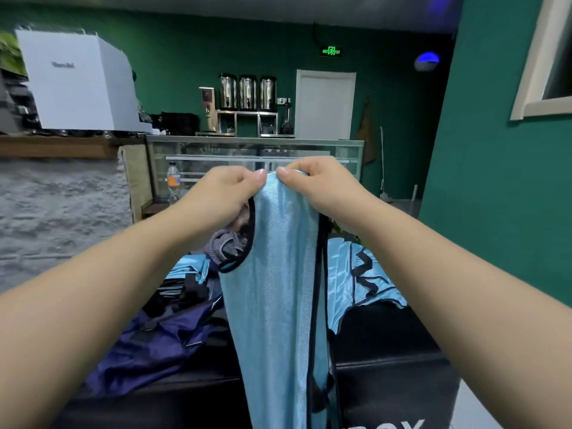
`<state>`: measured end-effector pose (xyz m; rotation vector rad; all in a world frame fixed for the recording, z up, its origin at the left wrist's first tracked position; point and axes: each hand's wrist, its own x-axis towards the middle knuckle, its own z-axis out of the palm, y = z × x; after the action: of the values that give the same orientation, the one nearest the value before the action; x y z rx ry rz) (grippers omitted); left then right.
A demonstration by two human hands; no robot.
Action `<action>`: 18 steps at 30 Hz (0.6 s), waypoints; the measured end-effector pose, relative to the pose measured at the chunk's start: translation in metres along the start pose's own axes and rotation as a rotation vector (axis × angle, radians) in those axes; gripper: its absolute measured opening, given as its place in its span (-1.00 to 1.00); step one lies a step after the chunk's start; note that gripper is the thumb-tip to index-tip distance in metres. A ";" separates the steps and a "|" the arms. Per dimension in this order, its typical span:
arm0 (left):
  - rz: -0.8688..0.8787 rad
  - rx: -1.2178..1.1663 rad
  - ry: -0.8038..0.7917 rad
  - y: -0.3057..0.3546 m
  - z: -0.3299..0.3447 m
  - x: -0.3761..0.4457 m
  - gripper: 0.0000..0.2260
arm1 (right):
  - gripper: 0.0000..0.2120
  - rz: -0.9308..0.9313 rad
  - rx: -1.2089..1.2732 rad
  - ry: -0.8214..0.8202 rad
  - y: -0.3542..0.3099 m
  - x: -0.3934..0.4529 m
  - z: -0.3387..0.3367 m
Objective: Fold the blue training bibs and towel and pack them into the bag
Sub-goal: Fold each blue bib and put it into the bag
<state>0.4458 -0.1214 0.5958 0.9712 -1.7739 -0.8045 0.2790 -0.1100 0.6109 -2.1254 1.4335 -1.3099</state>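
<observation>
A light blue training bib (275,289) with black trim hangs lengthwise in front of me, held up by its top edge. My left hand (227,188) and my right hand (318,184) pinch that edge side by side, thumbs almost touching. Below, on a black padded bench (390,345), a dark purple bag (154,345) lies open at the left. More blue bibs lie behind it (188,267) and another blue bib (362,277) lies at the right. A grey-purple cloth (224,244) sits behind the hanging bib.
A glass display counter (253,156) stands beyond the bench, with a bottle (173,181) at its left. A stone-faced bar (58,212) with a white machine (77,82) is at the left. A green wall (501,196) rises close on the right.
</observation>
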 end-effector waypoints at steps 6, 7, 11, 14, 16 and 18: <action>0.013 0.188 -0.407 -0.022 0.015 -0.021 -0.84 | -0.77 0.048 0.096 0.123 0.008 0.001 -0.006; 0.021 0.296 -0.486 -0.030 0.017 -0.025 -0.74 | -0.77 0.074 0.107 0.153 0.013 0.001 -0.009; -0.029 0.725 -0.699 -0.047 0.020 -0.046 -0.81 | -0.82 0.127 0.129 0.218 0.034 -0.004 -0.024; -0.008 0.906 -0.740 -0.043 0.025 -0.058 -0.77 | -0.81 0.142 0.097 0.177 0.046 -0.010 -0.030; 0.086 0.935 -0.715 -0.048 0.024 -0.060 -0.80 | -0.81 0.150 0.095 0.162 0.052 -0.013 -0.032; 0.097 0.712 -0.703 -0.053 0.028 -0.063 -0.82 | -0.80 0.165 0.124 0.182 0.055 -0.014 -0.035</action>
<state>0.4499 -0.0882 0.5158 1.1030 -2.8096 -0.4648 0.2165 -0.1155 0.5881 -1.8083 1.5174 -1.5163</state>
